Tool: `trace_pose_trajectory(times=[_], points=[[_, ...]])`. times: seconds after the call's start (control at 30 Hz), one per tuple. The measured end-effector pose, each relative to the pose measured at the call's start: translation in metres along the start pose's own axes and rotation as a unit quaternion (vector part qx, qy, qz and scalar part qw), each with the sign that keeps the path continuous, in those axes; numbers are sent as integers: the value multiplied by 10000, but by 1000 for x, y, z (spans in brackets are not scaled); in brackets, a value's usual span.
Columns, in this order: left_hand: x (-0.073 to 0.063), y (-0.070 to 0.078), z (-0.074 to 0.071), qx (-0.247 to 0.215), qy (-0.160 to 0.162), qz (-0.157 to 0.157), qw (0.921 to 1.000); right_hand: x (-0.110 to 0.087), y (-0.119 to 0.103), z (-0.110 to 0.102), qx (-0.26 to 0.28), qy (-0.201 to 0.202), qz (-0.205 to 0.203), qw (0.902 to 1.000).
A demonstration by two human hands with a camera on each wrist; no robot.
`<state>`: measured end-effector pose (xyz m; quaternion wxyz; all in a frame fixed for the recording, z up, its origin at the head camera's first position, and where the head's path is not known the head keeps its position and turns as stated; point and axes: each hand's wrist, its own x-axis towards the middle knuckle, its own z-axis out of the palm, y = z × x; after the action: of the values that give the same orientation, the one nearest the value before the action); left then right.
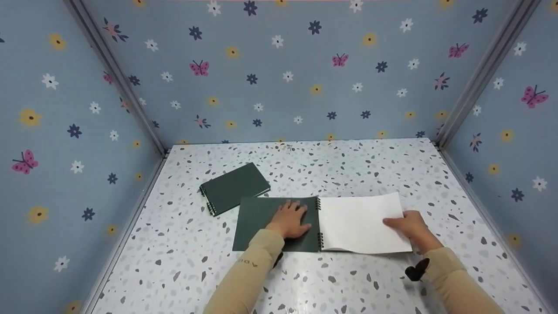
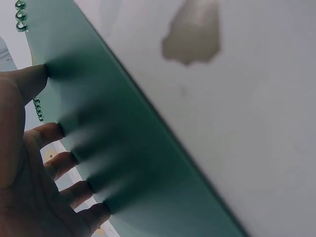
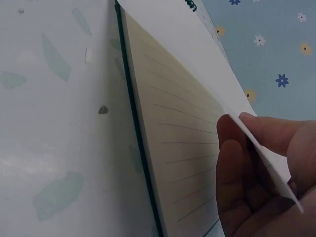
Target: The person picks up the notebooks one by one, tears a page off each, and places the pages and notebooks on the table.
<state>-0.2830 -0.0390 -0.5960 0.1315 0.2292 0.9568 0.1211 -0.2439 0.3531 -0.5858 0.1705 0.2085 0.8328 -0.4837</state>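
A spiral notebook lies spread on the table, its dark green cover (image 1: 257, 222) to the left and a white page (image 1: 357, 222) to the right of the black coil. My left hand (image 1: 290, 219) rests on the cover with fingers spread; in the left wrist view its fingertips (image 2: 101, 213) touch the green surface. With thumb and fingers my right hand (image 1: 409, 226) pinches the white page's right edge. In the right wrist view that page is lifted, and a cream lined page (image 3: 182, 138) shows beneath it.
A second dark green spiral notebook (image 1: 235, 187), closed, lies behind and left of the spread one, close to its cover. The speckled white table (image 1: 348, 165) is bordered by blue flowered walls (image 1: 296, 87) at the back and both sides.
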Motion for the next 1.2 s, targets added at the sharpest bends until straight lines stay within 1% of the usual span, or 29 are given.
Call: trace_pose_trajectory(times=[0.23, 0.37, 0.63, 0.83, 1.07, 1.2], points=[[1, 2, -1, -2, -39, -151, 9999, -6, 0, 4, -209, 116, -159, 9996], [1, 3, -2, 9, -7, -149, 9999, -8, 3, 6, -274, 226, -216, 9991], [0, 3, -2, -8, 33, -119, 9999, -11, 10, 13, 158, 351, -257, 9989], [0, 1, 3, -78, 33, -93, 9999, -10, 15, 14, 19, 354, -302, 9989], [0, 0, 3, -127, 89, -93, 9998, -11, 17, 16, 181, 469, -569, 9971], [0, 0, 3, -161, 66, -56, 9998, -11, 19, 16, 129, 558, -651, 9962]])
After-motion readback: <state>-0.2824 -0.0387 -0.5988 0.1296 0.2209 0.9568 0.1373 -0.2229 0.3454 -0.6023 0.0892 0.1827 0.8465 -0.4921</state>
